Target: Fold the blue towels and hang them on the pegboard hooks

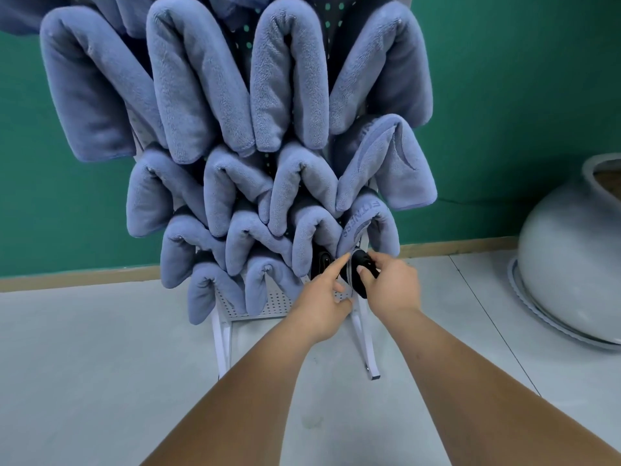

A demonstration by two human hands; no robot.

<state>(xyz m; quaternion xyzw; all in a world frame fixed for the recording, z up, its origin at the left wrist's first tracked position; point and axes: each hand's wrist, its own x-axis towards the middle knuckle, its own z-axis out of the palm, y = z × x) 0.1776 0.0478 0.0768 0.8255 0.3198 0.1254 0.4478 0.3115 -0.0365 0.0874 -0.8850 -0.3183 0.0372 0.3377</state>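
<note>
2 bare hands work low on the right of a pegboard hung full of folded blue towels.
The right hand curls thumb and fingers round a black piece, likely a hook, under the lowest right towel. The left hand points 1 straight finger at it, the others curled. No loose towel shows, so hanging looks nearly done. Next, the hook needs firm seating.

Green wall is running behind, tan baseboard lining its foot, pale grey floor showing thin seams, big whitish round pot sitting at right on scalloped tray
</note>
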